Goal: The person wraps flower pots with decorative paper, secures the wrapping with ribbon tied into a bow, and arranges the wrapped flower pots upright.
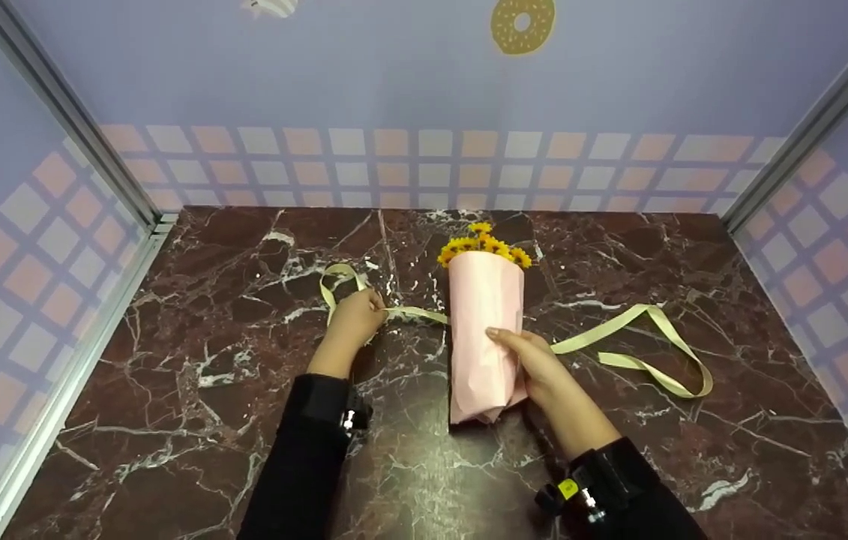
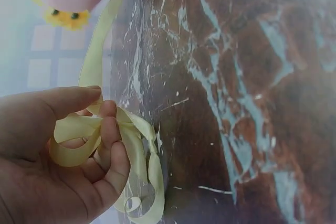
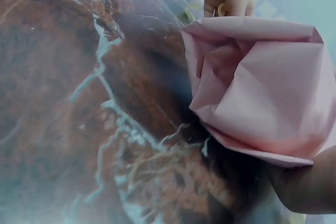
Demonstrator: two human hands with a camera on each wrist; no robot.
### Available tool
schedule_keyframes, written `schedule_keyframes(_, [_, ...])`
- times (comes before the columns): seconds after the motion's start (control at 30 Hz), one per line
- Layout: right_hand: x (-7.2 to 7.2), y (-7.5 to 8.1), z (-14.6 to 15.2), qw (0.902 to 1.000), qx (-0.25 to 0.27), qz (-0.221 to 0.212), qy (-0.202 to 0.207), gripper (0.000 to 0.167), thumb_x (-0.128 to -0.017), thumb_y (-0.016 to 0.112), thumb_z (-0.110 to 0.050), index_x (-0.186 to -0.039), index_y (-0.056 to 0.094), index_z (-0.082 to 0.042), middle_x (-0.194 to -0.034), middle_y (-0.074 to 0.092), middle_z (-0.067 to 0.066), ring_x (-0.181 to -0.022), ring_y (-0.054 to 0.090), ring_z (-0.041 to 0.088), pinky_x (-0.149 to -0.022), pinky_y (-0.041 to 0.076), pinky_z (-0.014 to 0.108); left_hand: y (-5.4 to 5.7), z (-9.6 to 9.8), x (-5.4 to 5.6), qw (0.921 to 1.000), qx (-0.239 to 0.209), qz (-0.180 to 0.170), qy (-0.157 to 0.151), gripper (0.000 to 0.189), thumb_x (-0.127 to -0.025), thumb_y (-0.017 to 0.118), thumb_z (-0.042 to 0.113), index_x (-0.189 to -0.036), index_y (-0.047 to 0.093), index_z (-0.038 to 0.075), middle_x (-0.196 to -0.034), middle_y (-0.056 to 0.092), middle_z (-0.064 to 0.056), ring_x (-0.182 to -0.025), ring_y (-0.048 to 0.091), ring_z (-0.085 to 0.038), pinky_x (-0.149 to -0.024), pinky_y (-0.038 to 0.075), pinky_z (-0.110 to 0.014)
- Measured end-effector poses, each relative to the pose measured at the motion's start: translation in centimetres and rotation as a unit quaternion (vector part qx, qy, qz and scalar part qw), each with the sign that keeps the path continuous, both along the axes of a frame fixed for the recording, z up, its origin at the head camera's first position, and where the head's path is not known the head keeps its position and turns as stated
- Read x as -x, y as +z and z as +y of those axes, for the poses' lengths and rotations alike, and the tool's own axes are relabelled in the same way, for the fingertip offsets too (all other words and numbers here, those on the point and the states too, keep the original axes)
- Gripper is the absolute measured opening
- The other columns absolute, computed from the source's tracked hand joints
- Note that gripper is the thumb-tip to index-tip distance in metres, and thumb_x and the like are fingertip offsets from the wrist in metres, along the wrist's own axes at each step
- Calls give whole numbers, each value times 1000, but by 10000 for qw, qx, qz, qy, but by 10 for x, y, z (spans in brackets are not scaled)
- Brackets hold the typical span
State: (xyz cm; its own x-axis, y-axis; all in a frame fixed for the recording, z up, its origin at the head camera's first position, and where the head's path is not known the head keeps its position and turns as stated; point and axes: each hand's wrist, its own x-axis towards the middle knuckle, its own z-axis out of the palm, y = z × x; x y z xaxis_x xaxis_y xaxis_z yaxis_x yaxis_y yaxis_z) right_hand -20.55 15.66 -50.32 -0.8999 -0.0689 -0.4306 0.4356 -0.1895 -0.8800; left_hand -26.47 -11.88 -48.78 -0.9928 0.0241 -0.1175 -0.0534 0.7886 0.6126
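While my left hand (image 1: 356, 319), closed to a pinch, holds the yellow ribbon (image 2: 92, 72) at left, my right hand (image 1: 540, 364) grips the pink-wrapped bouquet (image 1: 480, 315) at centre; I judge ribbon-placing in hand, the next move calling for both ends drawn over.

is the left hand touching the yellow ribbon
Touching: the left wrist view shows the left hand pinching the yellow ribbon, which runs through its grip.
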Motion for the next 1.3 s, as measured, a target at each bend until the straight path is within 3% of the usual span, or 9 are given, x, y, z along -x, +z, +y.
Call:
schedule_keyframes(0.37, [1,5,-3,9996,92,-271,-73,26,-86,68,-20,-103,59,-1,-84,67,6,-76,64,19,-72,53,35,-2,8,-3,9995,-189,-256,32,10,-95,62,16,-94,61,5,-92,63,-10,-84,59,-27,-76,48,-41])
schedule_keyframes(0.53, [16,3,8,9989,230,-409,-96,22,-89,65,-22,-100,59,-3,-84,66,4,-76,63,18,-74,52,33,-2,13,-3,9993,-233,-283,9,11,-96,62,15,-99,62,4,-102,65,-12,-94,61,-30,-84,49,-43])
schedule_keyframes(0.87, [52,2,17,9985,319,-117,426,34,-91,62,-21,-120,49,-8,-92,64,3,-83,62,18,-77,51,34,-6,23,0,9997,-220,-79,-2,11,-93,62,13,-96,63,3,-95,64,-11,-86,59,-29,-81,48,-42])
schedule_keyframes(0.97, [53,5,16,9987,326,-184,333,34,-91,63,-20,-120,50,-9,-94,64,3,-84,61,18,-78,50,35,-6,23,0,9996,-265,-36,14,12,-93,61,13,-97,63,3,-94,65,-11,-87,60,-29,-81,49,-42])
schedule_keyframes(1.13, [45,11,10,9975,165,-646,228,34,-88,67,-22,-114,52,-7,-91,63,5,-80,62,19,-76,51,34,-5,20,1,9993,-342,-78,102,11,-95,60,15,-98,63,4,-92,65,-10,-85,61,-27,-79,49,-41])
schedule_keyframes(1.3, [40,11,2,9967,255,-738,204,38,-87,69,-23,-115,53,-3,-92,64,5,-81,62,19,-78,51,33,-2,18,0,9985,-448,-164,268,10,-96,60,15,-98,63,5,-90,65,-9,-72,59,-22,-68,50,-36])
